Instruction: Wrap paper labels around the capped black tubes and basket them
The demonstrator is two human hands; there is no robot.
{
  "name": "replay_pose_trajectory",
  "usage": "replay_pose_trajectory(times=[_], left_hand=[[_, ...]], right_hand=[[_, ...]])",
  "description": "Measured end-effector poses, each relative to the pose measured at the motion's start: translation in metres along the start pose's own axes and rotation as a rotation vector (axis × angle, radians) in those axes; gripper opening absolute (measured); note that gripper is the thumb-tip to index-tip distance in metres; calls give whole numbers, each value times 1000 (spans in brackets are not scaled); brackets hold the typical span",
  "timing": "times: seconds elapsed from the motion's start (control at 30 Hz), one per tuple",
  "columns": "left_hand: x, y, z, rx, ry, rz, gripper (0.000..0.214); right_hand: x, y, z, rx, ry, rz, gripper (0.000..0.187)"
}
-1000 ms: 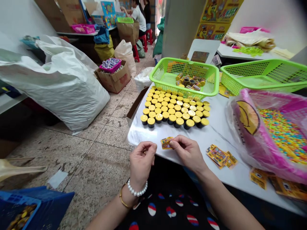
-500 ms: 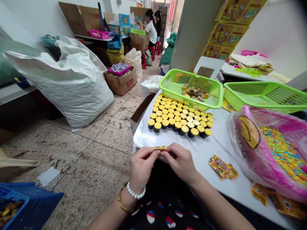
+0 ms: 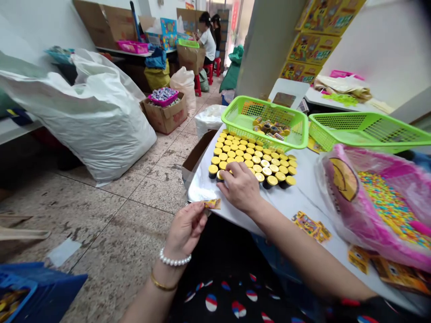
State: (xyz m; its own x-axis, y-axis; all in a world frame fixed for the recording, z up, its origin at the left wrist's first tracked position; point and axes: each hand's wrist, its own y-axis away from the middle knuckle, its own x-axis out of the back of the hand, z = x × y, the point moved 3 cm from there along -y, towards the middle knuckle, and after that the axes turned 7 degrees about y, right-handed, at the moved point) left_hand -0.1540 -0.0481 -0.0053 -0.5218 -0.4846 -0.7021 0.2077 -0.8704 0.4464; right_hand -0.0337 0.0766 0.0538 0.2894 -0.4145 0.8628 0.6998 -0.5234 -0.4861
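Observation:
My left hand (image 3: 188,226) is in front of the table's near left corner, wearing a pearl bracelet. Its thumb and fingers pinch a small yellow printed label (image 3: 213,204). Over the white table, my right hand (image 3: 240,186) has its thumb and fingers around a small yellow-lidded jar (image 3: 220,176) in the front row; the fingers partly hide it. Behind that jar stand rows of dark jars with yellow lids (image 3: 241,152), packed close together. A loose pile of yellow printed labels (image 3: 311,225) lies to the right of my right forearm.
A green basket (image 3: 232,120) with some small items stands behind the jars, and another green basket (image 3: 370,121) beside it. At right is a pink plastic-lined basket (image 3: 380,157) of colourful candies. A blue crate (image 3: 63,287) and large white sack (image 3: 111,121) are left. Two people sit farther back.
My hands have parted. The left keeps the label, now unbent, and has moved slightly left and down. My right hand let go of it and moved forward to the jars.

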Motion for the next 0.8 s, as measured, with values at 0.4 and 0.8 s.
replay_pose_trajectory(times=[0.4,0.8], left_hand=[[-12,-4,11,81,270,34,11],[-23,-10,0,122,207,-38,10]], right_hand=[[17,24,4,-438,-1112,66,25],[11,39,-1,-657,-1490,-32,30]])
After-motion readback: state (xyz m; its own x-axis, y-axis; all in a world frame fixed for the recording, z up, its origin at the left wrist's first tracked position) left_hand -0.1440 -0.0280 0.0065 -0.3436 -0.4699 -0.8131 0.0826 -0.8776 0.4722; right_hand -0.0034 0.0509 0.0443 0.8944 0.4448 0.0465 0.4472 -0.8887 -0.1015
